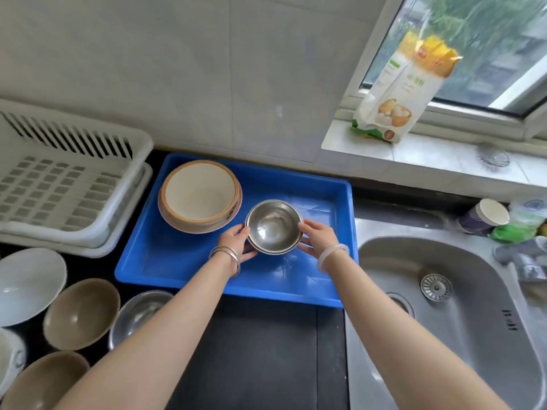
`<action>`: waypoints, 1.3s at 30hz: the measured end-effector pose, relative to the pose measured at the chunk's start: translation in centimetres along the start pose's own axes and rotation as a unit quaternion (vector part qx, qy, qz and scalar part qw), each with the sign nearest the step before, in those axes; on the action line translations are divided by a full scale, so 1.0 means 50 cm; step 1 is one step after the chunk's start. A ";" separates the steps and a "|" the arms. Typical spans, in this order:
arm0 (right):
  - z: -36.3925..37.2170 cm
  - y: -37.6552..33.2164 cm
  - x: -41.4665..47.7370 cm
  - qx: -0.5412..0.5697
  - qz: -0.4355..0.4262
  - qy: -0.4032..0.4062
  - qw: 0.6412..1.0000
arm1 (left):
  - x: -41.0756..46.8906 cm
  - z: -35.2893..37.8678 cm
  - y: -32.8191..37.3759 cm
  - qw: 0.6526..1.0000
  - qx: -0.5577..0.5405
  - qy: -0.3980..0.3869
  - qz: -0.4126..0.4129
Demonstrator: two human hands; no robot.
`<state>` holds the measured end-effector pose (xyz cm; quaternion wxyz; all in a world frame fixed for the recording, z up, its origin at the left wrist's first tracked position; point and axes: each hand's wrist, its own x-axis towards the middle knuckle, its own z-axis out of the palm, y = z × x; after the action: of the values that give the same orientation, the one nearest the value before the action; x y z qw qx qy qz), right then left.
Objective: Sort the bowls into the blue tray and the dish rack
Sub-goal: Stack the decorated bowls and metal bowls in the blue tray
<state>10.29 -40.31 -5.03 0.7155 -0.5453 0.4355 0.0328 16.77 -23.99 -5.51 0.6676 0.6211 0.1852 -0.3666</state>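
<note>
Both hands are gripping a stack of steel bowls over the blue tray; looks like two or three nested, top one facing up. Left hand is curling round the stack's left rim, thumb on the edge, fingers under. Right hand is doing the same on the right side, thumb at the rim, fingers wrapping below. Can't tell whether the stack is touching the tray floor or hanging just above it.

In the tray's back-left corner a cream bowl w/ brown rim is sitting nested in a pinkish bowl, just beside the steel stack.

The white dish rack is standing left of the tray, nothing visible in its slots (rack is sitting on a white drip tray).

On the dark surface at front left, more bowls are waiting: a white bowl, a brown bowl, another steel bowl partly hidden by the left forearm, a second brown bowl at the bottom edge, and a sliver of a white patterned one cut off by the frame.

Right of the tray is the steel sink. A flour bag is leaning on the windowsill.
</note>
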 end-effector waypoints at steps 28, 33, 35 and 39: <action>0.062 -0.008 0.153 0.092 -0.018 0.061 0.994 | 0.100 0.063 0.000 0.973 -0.219 0.046 0.062; 0.058 -0.010 0.141 0.083 -0.011 0.045 0.996 | 0.096 0.061 -0.001 0.973 -0.216 0.046 0.068; 0.054 -0.011 0.128 0.074 -0.009 0.034 0.997 | 0.089 0.058 -0.002 0.975 -0.206 0.043 0.066; 0.039 -0.013 0.088 0.014 -0.020 0.029 0.999 | 0.058 0.043 -0.012 0.983 -0.167 0.060 0.054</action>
<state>14.49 -40.88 -7.41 0.7106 -0.5445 0.4456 -0.0041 17.83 -26.78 -7.61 0.7686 0.5306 0.2494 -0.2560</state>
